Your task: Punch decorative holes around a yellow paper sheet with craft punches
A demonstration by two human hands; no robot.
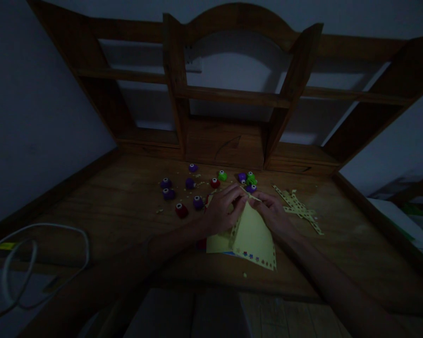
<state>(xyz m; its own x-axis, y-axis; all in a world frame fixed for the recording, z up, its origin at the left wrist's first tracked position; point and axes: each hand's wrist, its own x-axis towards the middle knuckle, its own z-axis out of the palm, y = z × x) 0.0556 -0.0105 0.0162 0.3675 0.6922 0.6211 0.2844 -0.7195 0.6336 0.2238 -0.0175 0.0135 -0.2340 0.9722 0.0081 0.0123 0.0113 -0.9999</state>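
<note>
My left hand [225,210] pinches the upper edge of a pale yellow sheet of paper [255,230] close to the table's front. On the other side, my right hand [273,213] has its fingers closed on the same edge, a short way to the right. Small punched shapes run along the sheet's lower and side edges, some showing red and blue through them. Another part of yellow paper lies under my left wrist, with a bit of blue beneath. Small craft punches stand beyond my hands, among them a red punch [181,211] and a purple punch [198,202].
Punched yellow paper strips [298,206] lie crossed at the right. Green punches [222,175] and more purple ones sit toward the wooden shelf unit [229,141] at the back. Tiny paper bits are scattered between them. A white cable [86,239] loops at the left.
</note>
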